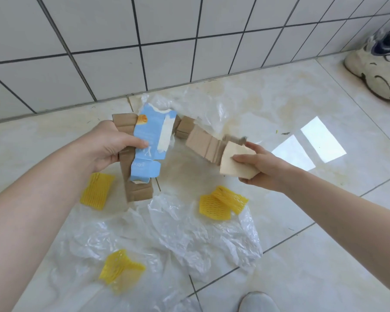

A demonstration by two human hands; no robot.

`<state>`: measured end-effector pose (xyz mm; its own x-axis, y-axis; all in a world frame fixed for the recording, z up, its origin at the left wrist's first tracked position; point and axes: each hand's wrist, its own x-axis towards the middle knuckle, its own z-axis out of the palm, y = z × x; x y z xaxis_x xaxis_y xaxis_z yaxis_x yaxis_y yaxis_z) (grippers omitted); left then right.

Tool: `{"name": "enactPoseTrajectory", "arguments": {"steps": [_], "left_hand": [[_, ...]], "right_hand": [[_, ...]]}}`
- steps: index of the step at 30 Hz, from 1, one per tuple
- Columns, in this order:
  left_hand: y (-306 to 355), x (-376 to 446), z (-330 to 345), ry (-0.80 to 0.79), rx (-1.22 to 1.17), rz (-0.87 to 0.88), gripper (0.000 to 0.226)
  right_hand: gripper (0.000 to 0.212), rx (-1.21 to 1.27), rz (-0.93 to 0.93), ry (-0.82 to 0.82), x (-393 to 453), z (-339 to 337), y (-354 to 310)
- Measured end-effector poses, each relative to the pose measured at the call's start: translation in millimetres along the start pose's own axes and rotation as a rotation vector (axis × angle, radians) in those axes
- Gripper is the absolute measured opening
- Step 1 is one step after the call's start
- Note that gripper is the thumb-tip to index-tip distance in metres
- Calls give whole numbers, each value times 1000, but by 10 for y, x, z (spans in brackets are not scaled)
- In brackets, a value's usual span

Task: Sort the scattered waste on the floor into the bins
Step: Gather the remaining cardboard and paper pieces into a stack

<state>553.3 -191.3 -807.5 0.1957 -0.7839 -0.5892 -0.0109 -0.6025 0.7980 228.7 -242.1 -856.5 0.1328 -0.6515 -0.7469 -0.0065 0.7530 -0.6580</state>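
The floor [324, 255] of pale glossy tiles meets a white tiled wall [167, 41] that runs across the top of the view, close behind the waste. To the right the floor lies open, up to a worn sneaker [378, 64] standing near the wall in the upper right corner. A grey shoe tip [258, 302] shows at the bottom edge.

Crumpled clear plastic sheets [200, 239] spread over the middle and lower floor, with another sheet [203, 102] against the wall. Yellow foam nets lie scattered on and around them: one [97, 191] at the left beneath the left forearm, a pair [222, 206] overlapping right of centre, and one [121, 270] low down.

The left hand [106, 145] is raised above the floor, fingers and thumb curled round a torn blue carton piece [150, 143] stacked on brown cardboard strips [133, 179], the thumb pressing across the blue face. The right hand [263, 167] reaches in from the right and pinches a cream cardboard piece [236, 163], thumb on top and fingers under. Just beside that piece, a folded brown cardboard piece [203, 140] stretches toward the wall; whether it rests on the floor or is lifted with it cannot be told.
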Motion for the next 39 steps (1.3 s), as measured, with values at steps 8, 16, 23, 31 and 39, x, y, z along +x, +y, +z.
{"name": "enactPoseTrajectory", "arguments": {"steps": [8, 16, 23, 31, 39], "left_hand": [[-158, 68, -129, 169, -148, 23, 29], [-221, 221, -333, 227, -406, -43, 12], [-47, 523, -212, 94, -425, -108, 11], [274, 849, 374, -62, -185, -138, 13], [494, 1108, 800, -90, 560, 89, 33]], "right_hand": [[26, -474, -30, -143, -3, 290, -22], [22, -658, -198, -307, 116, 871, -221], [43, -705, -233, -267, 428, 1125, -546], [11, -1164, -241, -318, 698, 941, -712], [23, -1549, -337, -344, 924, 965, -616]]}}
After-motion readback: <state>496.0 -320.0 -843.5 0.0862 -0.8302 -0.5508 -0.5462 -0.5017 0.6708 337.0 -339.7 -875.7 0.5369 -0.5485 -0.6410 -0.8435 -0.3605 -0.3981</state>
